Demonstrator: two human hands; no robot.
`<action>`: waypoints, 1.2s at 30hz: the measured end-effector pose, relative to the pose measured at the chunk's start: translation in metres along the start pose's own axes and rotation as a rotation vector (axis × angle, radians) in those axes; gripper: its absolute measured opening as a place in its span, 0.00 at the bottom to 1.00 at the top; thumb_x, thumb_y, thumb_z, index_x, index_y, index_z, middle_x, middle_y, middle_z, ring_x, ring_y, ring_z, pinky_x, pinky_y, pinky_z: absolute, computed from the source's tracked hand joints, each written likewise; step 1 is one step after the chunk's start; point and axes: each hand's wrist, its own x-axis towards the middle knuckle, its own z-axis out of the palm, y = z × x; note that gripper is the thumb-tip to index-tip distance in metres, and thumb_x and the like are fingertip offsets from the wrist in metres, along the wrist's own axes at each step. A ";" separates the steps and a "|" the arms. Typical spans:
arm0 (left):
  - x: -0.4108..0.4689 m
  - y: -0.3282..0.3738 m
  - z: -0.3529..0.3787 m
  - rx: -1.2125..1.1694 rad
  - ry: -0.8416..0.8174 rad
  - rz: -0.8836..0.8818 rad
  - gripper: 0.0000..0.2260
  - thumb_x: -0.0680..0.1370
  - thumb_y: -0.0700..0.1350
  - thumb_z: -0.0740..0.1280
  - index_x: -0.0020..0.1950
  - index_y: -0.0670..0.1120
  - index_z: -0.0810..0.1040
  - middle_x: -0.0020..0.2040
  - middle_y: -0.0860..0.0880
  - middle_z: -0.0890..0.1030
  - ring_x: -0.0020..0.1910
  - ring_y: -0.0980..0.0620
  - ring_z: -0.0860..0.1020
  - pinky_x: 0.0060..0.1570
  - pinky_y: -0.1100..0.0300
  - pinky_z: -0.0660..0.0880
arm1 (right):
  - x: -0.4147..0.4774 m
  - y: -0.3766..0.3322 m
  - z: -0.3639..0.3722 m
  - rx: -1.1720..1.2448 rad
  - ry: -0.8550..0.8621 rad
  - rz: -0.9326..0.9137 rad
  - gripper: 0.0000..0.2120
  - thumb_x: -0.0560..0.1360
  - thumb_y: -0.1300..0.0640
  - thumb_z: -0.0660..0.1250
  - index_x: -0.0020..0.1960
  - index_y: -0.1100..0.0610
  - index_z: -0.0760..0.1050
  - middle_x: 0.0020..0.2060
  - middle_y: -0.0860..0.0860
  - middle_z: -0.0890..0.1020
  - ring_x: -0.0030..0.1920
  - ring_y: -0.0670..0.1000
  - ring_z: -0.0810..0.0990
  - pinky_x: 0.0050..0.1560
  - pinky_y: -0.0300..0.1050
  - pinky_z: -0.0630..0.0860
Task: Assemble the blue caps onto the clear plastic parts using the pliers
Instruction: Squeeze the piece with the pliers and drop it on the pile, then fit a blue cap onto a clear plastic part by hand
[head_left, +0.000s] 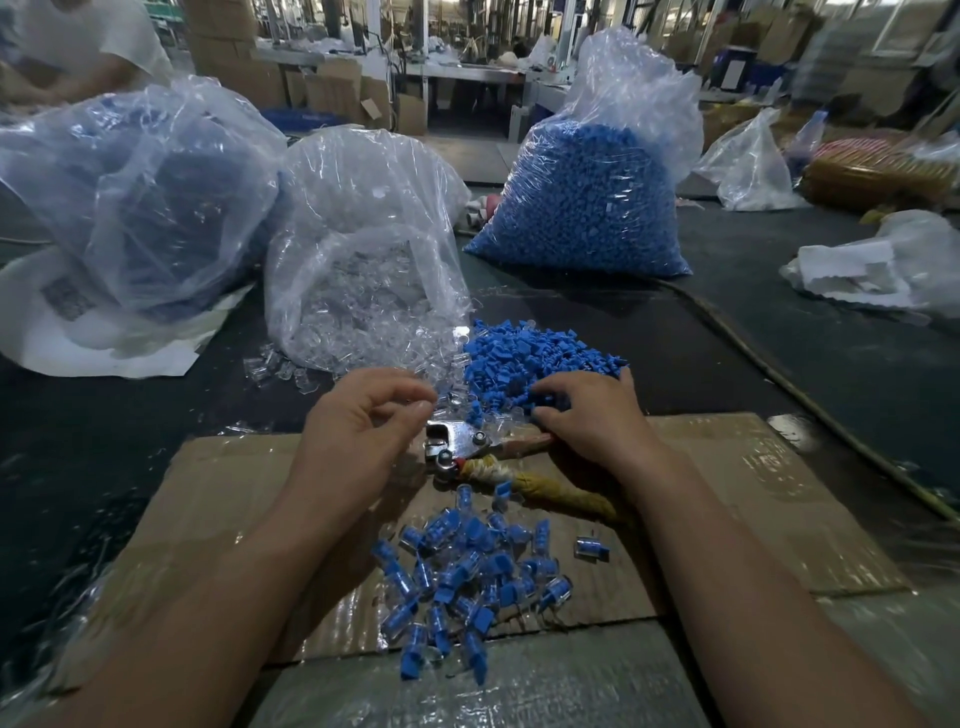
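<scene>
A loose heap of blue caps (535, 356) lies on the dark table beside an open bag of clear plastic parts (363, 312). My right hand (587, 410) reaches into the near edge of that heap, its fingertips curled around a blue cap. My left hand (358, 431) hovers by the spilled clear parts, thumb and fingers pinched together on what looks like a clear part. Between my hands the pliers (462, 447) lie on a cardboard sheet (753, 493), cloth-wrapped handles trailing to the right. A pile of assembled blue-and-clear pieces (467, 577) sits in front of me.
A full bag of blue caps (587, 202) stands at the back centre. A large bag of finished pieces (140, 192) fills the back left. White plastic bags (883, 265) lie at the right, and a cord (779, 374) runs diagonally past the cardboard. A person sits at the far left.
</scene>
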 end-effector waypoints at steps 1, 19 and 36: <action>0.000 0.000 0.000 0.028 0.009 0.015 0.09 0.74 0.39 0.67 0.41 0.54 0.79 0.46 0.57 0.78 0.43 0.66 0.76 0.39 0.77 0.71 | -0.001 -0.002 -0.001 0.010 0.022 -0.022 0.11 0.76 0.50 0.63 0.57 0.48 0.77 0.57 0.46 0.79 0.59 0.50 0.73 0.70 0.59 0.41; -0.004 0.006 0.000 -0.037 -0.014 -0.060 0.08 0.72 0.37 0.69 0.37 0.49 0.78 0.34 0.51 0.81 0.33 0.62 0.78 0.32 0.74 0.73 | -0.013 -0.012 -0.014 0.321 0.289 -0.099 0.04 0.74 0.60 0.68 0.47 0.55 0.80 0.39 0.45 0.79 0.40 0.42 0.74 0.44 0.39 0.71; -0.006 0.011 0.005 -0.250 -0.083 -0.179 0.04 0.73 0.33 0.67 0.43 0.41 0.76 0.33 0.44 0.82 0.30 0.52 0.81 0.31 0.63 0.79 | -0.056 -0.064 -0.013 0.599 0.309 -0.436 0.02 0.72 0.64 0.69 0.42 0.59 0.76 0.32 0.38 0.72 0.35 0.36 0.74 0.37 0.28 0.70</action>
